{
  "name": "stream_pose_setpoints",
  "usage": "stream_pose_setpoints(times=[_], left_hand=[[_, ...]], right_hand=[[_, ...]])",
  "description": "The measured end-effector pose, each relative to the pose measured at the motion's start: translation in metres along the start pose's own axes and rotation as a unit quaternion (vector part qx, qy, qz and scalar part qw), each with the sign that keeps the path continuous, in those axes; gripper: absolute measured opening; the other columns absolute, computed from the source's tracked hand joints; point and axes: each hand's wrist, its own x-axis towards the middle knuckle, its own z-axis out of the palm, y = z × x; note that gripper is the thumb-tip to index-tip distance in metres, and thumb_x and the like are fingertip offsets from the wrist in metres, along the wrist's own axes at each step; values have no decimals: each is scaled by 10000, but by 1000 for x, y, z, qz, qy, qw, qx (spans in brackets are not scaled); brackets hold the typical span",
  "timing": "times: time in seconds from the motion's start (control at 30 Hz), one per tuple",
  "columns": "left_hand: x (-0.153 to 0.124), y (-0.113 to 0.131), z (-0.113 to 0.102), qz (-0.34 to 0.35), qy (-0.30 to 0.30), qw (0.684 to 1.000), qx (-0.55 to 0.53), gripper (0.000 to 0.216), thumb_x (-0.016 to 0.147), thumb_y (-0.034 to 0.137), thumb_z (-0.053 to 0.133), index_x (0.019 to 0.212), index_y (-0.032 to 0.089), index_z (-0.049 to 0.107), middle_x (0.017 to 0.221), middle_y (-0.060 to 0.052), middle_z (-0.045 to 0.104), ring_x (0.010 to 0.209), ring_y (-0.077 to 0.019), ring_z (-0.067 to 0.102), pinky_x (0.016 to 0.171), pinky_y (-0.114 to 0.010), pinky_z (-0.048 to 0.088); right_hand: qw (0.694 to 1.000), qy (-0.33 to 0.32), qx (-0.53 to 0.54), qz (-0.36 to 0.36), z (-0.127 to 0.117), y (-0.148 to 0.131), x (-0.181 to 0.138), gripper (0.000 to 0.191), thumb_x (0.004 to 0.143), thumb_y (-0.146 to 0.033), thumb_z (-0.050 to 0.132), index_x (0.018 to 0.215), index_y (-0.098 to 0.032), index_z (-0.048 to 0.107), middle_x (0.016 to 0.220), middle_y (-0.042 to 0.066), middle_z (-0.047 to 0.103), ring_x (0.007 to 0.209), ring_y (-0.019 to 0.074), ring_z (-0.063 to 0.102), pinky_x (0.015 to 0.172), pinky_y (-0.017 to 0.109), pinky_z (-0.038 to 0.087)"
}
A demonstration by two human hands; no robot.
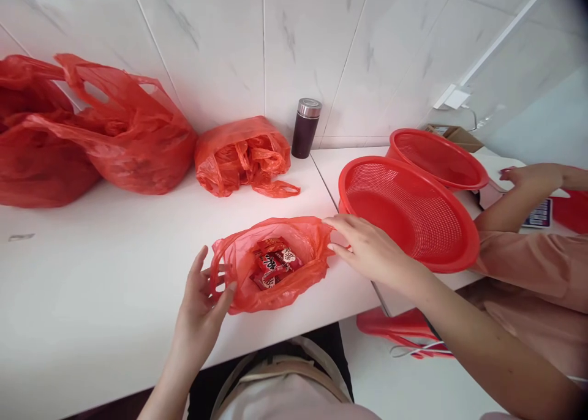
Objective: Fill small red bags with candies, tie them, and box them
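A thin red plastic bag stands with its mouth open near the table's front edge. Several small red printed packets lie inside. At the bag's left side, my left hand has its fingers loosely around the handle, some reaching through the loop, with the thumb against the plastic. My right hand holds the right end of the rim between thumb and fingers, close to a red perforated basket.
Behind are a bunched red bag, a dark flask and full red bags at left. A second red basket is at right, near a co-worker's hand. Something red sits below the white table.
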Motion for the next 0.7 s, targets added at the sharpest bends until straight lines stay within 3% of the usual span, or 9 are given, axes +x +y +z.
stream_pose_setpoints(times=[0.07,0.13,0.27,0.37,0.43,0.53,0.6,0.63,0.7], left_hand=[[2,-1,-4,-19,8,1000,15,776,755,453,714,1426,274,369,958,-40,643,931,-211,620,706,-299,548],[5,2,-9,-49,-1,999,22,585,754,495,701,1244,220,536,903,-33,658,869,-198,620,723,-298,525],[12,14,-19,-69,-9,997,26,355,773,529,673,902,199,657,891,-24,685,870,-186,614,810,-300,478],[19,25,-23,-23,12,999,-19,295,784,495,685,875,215,687,894,-2,683,919,-171,604,883,-289,455],[24,35,-23,1,5,998,-70,267,784,462,701,879,213,709,797,11,658,853,-153,602,855,-274,475],[29,63,-23,44,2,987,-155,256,772,386,734,937,191,740,645,20,603,680,-119,574,698,-231,504],[31,90,-22,121,24,973,-194,293,785,323,730,1036,173,739,624,16,598,616,-96,552,626,-202,493],[31,106,-21,175,38,964,-199,312,800,292,717,1084,164,730,630,14,596,603,-86,544,609,-191,488],[32,135,-19,277,57,942,-181,346,835,249,683,1171,170,696,652,17,582,597,-71,532,584,-177,477]], right_hand=[[999,-18,-43,23,2,0,-2,473,919,-247,533,1386,-215,468,1198,132,623,1072,299,613,814,430,538],[996,-43,-75,34,2,0,-1,469,911,-257,545,1375,-239,478,1075,106,671,945,297,653,703,404,536],[992,-95,-85,-1,10,1,3,300,874,-154,550,1135,-274,636,977,59,695,861,267,668,602,326,480],[991,-95,-92,-33,27,-2,5,249,817,-73,582,975,-237,684,977,81,698,864,272,667,592,319,463],[988,-112,-90,-47,29,-3,7,253,752,-7,602,854,-220,693,824,69,706,746,250,669,560,310,446],[986,-130,-90,-53,0,1,10,288,718,31,578,745,-233,691,660,24,682,637,218,649,545,303,427],[993,-73,-79,-54,-39,6,12,305,794,-36,544,881,-279,707,805,1,720,753,223,664,607,321,451],[996,22,-53,-62,-59,7,13,292,838,-90,533,952,-298,705,906,-9,727,801,218,662,643,332,462],[974,217,-22,-64,-94,5,13,288,885,-141,496,1026,-303,689,1018,-12,714,864,204,649,726,351,471]])
